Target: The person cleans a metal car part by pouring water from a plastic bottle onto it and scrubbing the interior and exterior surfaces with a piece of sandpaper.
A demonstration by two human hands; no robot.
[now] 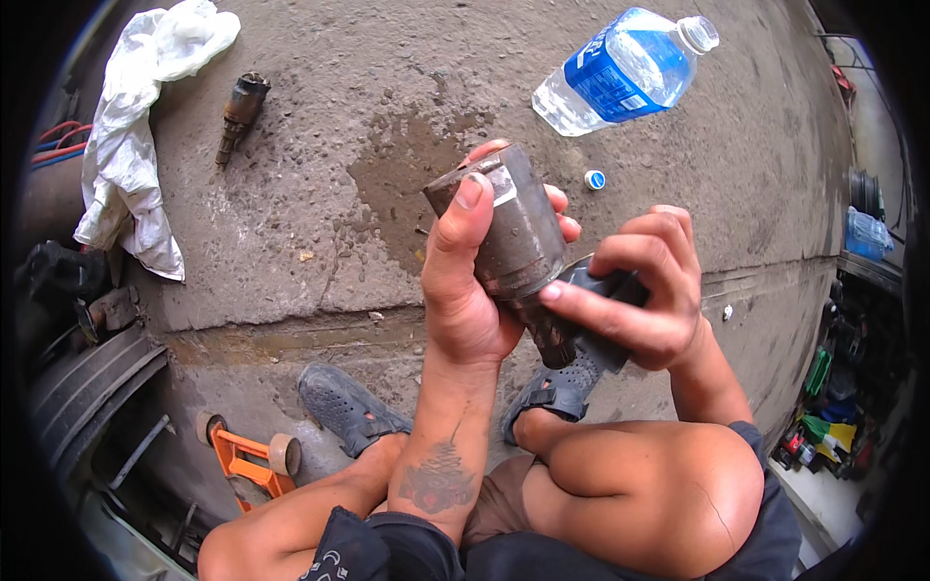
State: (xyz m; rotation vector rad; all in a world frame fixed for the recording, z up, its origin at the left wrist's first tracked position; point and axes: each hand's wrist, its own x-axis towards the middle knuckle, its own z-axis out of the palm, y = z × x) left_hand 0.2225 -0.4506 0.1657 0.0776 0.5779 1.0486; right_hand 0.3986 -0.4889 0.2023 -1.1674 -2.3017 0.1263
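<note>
My left hand (465,290) grips a worn steel CV joint housing (512,225), its wide end up and to the left and its splined stub pointing down. The left thumb lies along the housing's side. My right hand (643,290) holds a dark, flexible sheet (617,290), probably sandpaper or rubber, with the index fingertip touching the lower rim of the housing. Part of the sheet is hidden behind the fingers and the stub. A second, rusty splined part (243,112) lies on the concrete at the upper left.
A clear plastic bottle (617,72) lies uncapped at the upper right, its cap (594,180) nearby. White cloth (134,138) lies at the left. An orange wheeled jack (251,461) stands by my left foot. Wheel rims (94,392) sit at the left edge; a wet patch (399,174) marks the concrete.
</note>
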